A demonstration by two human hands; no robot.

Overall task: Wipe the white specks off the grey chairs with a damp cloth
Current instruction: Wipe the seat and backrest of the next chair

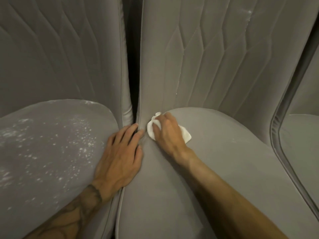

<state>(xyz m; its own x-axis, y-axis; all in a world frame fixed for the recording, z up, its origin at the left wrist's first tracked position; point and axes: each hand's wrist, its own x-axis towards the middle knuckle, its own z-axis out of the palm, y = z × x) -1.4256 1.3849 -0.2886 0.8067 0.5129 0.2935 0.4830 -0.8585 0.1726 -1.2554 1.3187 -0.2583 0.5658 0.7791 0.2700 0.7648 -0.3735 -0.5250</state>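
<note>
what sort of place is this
Likely a dining or seating room, unsure: a speckled chair and a second chair, quilted backs, stand side by side; a third chair at right.

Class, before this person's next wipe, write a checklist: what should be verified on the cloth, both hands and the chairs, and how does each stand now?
1. Cloth gripped: right hand holds the white cloth against the middle seat's rear corner: ok.
2. Left hand braced: rests flat on the left seat's edge: ok.
3. Middle seat clean: looks spotless: ok.
4. Left seat clean: many white specks: not ok.
5. Middle backrest clean: white flecks near its top right: not ok.
6. Cloth damp: cannot tell.
</note>
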